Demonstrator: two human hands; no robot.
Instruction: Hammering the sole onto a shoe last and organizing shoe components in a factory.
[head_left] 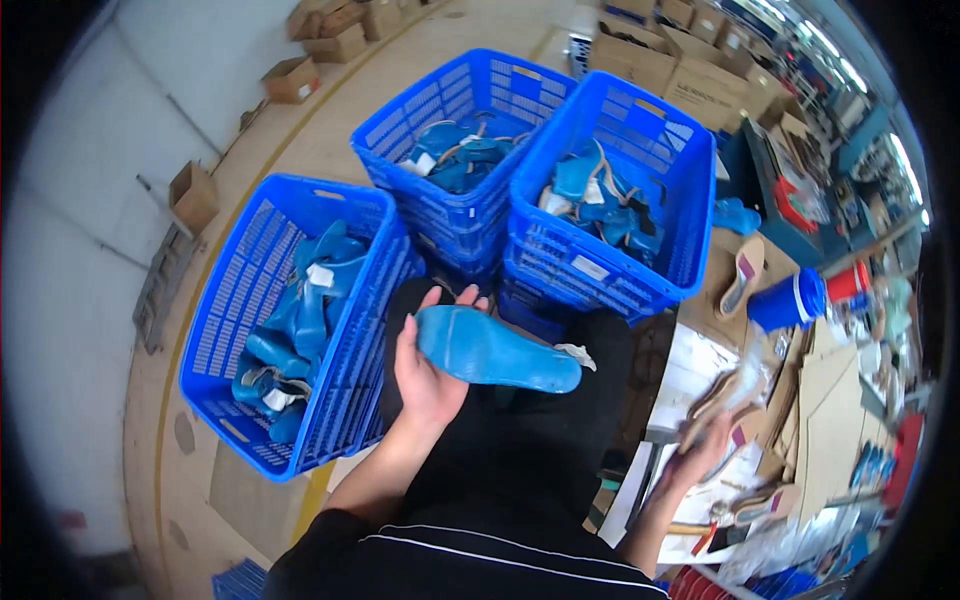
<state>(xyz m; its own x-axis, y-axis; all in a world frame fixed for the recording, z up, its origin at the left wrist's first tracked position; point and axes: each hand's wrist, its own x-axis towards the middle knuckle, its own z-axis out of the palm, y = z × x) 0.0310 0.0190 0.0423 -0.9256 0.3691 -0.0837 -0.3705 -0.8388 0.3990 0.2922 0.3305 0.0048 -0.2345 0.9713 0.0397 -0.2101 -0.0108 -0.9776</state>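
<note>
Blue shoe last (500, 350) held mid-frame

Blue crate (235, 280) is parked at left; the last's cradled by the left hand (433, 392), fingers curled round it; lower right, right hand (704, 456) is blurred over the bench (690, 365), grip can't be told.

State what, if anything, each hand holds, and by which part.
Left hand: the blue shoe-shaped piece, by its wide end. Right hand: blurred; cannot tell whether it holds anything.
</note>
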